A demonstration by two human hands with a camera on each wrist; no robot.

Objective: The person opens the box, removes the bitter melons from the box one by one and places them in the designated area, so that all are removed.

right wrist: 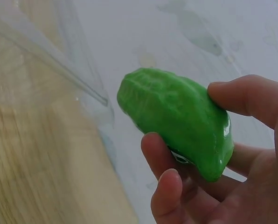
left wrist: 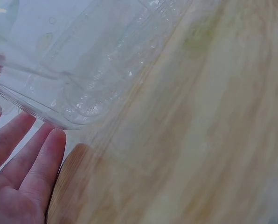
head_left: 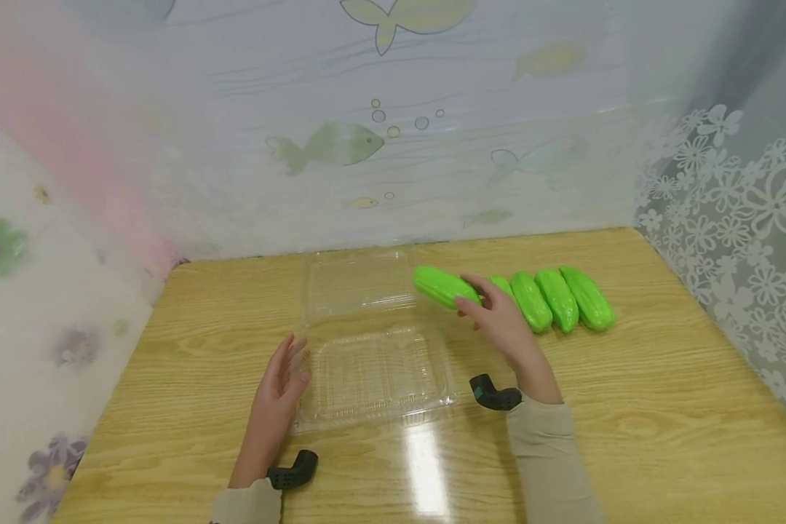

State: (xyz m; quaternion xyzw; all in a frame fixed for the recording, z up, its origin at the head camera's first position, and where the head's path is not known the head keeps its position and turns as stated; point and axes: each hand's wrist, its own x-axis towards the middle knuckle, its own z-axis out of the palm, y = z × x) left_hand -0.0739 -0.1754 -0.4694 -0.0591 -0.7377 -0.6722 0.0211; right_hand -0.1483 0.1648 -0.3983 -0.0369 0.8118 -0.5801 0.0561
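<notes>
My right hand (head_left: 501, 320) holds a bright green toy cucumber (head_left: 444, 286) above the table, beside the container's right side. In the right wrist view, the thumb and fingers (right wrist: 246, 98) pinch the toy cucumber (right wrist: 171, 116) near its pointed end. A clear plastic clamshell container (head_left: 373, 418) lies unfolded, its lid (head_left: 360, 280) flat toward the wall. At the container's left edge is my left hand (head_left: 278, 386), fingers loosely extended. The left wrist view has those fingers (left wrist: 41, 163) against or just beside the clear rim (left wrist: 50, 122); exact contact cannot be told.
Several more green toy cucumbers (head_left: 560, 300) lie in a row on the wooden table (head_left: 661, 437), right of the container. The nearest one is partly hidden behind my right hand. A patterned curtain (head_left: 432, 182) stands along the table's back edge.
</notes>
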